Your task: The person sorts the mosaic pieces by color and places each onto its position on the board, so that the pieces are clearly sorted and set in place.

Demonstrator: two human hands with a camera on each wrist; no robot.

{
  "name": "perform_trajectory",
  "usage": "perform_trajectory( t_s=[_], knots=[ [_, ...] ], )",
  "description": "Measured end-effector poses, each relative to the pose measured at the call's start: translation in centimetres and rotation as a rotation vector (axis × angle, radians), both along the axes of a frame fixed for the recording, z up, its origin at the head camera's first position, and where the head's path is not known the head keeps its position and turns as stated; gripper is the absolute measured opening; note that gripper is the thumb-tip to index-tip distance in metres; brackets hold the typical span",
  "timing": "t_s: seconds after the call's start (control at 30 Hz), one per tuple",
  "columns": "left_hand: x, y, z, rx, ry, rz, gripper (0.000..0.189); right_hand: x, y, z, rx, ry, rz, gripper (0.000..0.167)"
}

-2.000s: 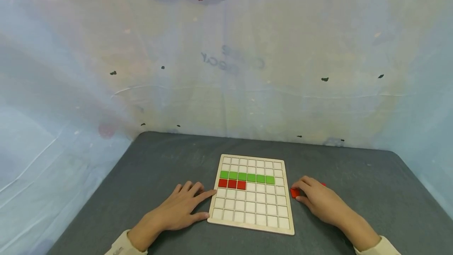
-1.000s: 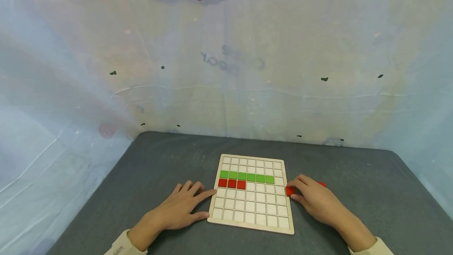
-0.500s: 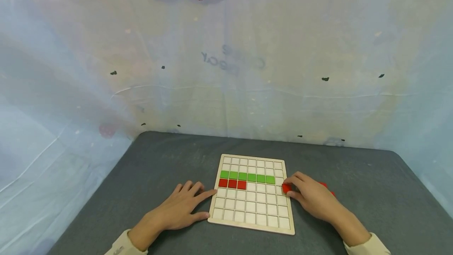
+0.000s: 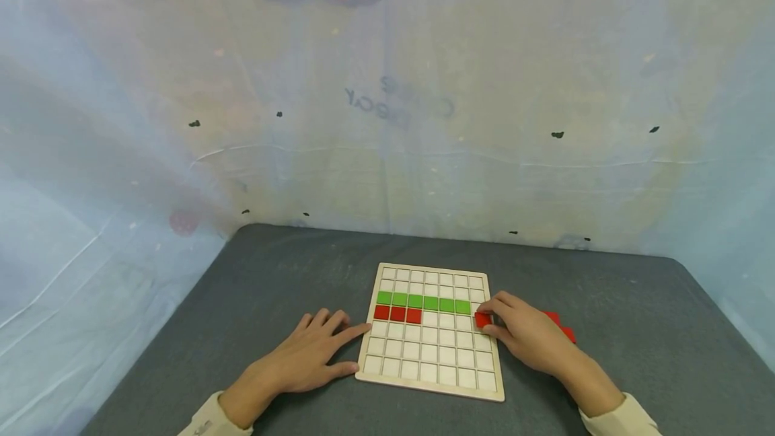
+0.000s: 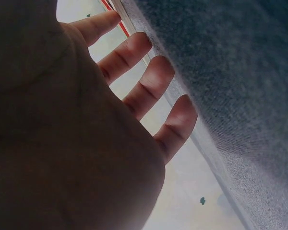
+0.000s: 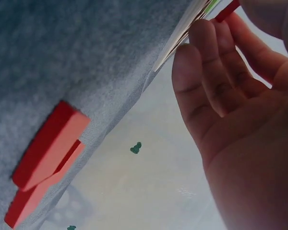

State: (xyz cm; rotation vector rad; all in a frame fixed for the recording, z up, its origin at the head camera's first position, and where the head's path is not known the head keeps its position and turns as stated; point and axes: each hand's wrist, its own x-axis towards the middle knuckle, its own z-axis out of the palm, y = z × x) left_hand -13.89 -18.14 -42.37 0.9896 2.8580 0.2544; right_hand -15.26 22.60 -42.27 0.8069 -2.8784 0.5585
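A pale wooden grid board [image 4: 431, 393] lies on the dark table, with a row of green square tiles [image 4: 430, 303] and, below it, three red tiles [image 4: 397, 314] at the left. My right hand [image 4: 531, 334] pinches a red square tile [image 4: 482, 320] between thumb and fingers, over the right column of the board; the same held tile [image 6: 227, 10] shows at the top of the right wrist view. My left hand [image 4: 310, 357] rests at the board's left edge, fingers spread, index finger and thumb touching the frame.
More red tiles [image 4: 566, 334] lie on the table behind the right hand, partly hidden by it; in the right wrist view these loose tiles [image 6: 52, 143] overlap. The grey table [image 4: 290, 268] ends at a pale cloth backdrop [image 4: 387, 173].
My right hand has moved left from beside the board to over its right column, carrying the red tile. More of the loose red tiles have come into sight. The left hand is still.
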Motion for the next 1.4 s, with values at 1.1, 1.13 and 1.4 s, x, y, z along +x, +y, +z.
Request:
perform_trajectory(
  t_s=[1.1,1.13,1.4],
  knots=[
    [0.1,0.1,0.2,-0.003,-0.001,-0.015,0.062,-1.7,-3.8,-0.5,0.023,0.023,0.08,0.026],
    [0.0,0.1,0.2,0.001,0.012,-0.02,0.062,-1.8,-4.0,-0.4,0.022,0.029,0.084,0.026],
    [0.0,0.1,0.3,-0.011,-0.008,-0.004,0.061,-2.0,-5.1,-0.4,0.034,0.061,0.099,0.026]
  ],
)
